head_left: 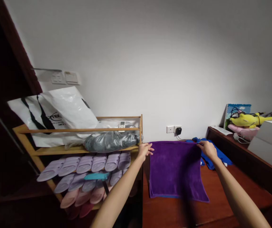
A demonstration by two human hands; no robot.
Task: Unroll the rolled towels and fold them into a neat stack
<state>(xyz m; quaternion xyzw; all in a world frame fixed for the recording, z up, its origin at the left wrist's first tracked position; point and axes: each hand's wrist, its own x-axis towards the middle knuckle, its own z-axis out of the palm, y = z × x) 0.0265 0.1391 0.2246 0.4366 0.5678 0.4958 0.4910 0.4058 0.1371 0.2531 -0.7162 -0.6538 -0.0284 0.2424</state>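
Note:
A purple towel [166,171] with a plush-looking surface spreads over the reddish-brown wooden tabletop [164,213], and a dark shadow falls across it. My left hand [146,150] pinches its far left corner, some fingers stretched outward. At the far right corner, my right hand [207,149] is closed on the towel's edge. A thin strip of blue shows beneath the near edge. Behind and beside my right hand lies a crumpled blue cloth [219,155].
Left of the table stands a wooden shoe rack [40,152] with several slippers [83,164], a white bag [62,110] and a remote control [122,126]. A plugged-in black adapter [178,130] is on the wall. A raised shelf [240,142] at right carries a yellow plush toy [245,120] and white boxes [271,142].

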